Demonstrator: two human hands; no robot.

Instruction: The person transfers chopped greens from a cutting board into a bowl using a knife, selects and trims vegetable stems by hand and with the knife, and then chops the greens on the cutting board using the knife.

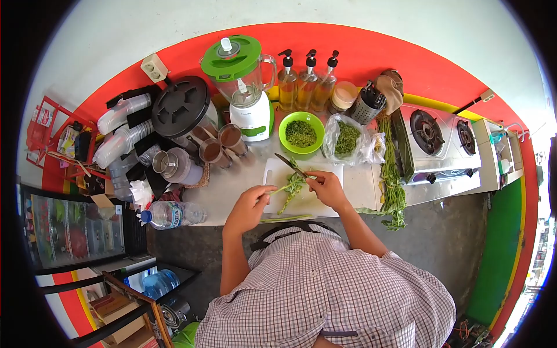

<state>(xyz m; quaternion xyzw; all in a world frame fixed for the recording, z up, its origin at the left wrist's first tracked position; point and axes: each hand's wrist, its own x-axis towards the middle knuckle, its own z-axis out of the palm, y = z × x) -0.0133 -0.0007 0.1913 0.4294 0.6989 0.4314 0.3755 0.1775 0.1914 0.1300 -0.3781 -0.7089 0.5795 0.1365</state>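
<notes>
My left hand (250,207) pinches the end of a green leafy stalk (294,184) at the left side of a white cutting board (333,172). My right hand (326,189) is closed around a knife (291,165); its dark blade points up and to the left, just above the leaves. Loose stems (285,218) lie along the board's near edge. Beyond the board stands a green bowl (321,124) with chopped greens in it. To its right, a clear plastic bag (332,129) holds more chopped greens.
A blender (250,116) and several pump bottles (306,87) line the back. Long leafy stalks (393,191) hang over the counter's front edge beside a gas stove (447,145). At left are cups of brown powder (213,153) and a water bottle (177,214) lying down.
</notes>
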